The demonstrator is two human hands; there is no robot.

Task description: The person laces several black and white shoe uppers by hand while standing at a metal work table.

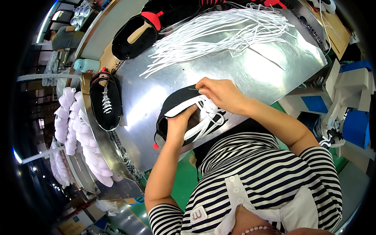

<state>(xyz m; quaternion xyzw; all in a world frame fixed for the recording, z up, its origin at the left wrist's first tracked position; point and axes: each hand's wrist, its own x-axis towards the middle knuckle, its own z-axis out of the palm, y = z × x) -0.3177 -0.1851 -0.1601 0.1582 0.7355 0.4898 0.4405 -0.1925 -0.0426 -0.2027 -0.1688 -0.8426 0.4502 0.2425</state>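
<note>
A black shoe (177,98) with a white inner edge lies at the near side of the metal table, its red heel tab (156,146) pointing toward me. My left hand (181,122) reaches into its opening and holds it; the thumb shows, while the other fingers are hidden inside. Loops of white shoelace (207,120) hang over the near side of the shoe. With thumb and forefinger closed, my right hand (219,94) pinches the lace at the shoe's upper edge; the fingertips partly cover that spot.
A bundle of white laces (219,33) spreads across the metal table (137,84). Black shoes with red tabs stand at the far left (135,37) and left edge (105,100). Beyond the left edge are a light-blue bottle (87,65) and stacked white shoe parts (88,145).
</note>
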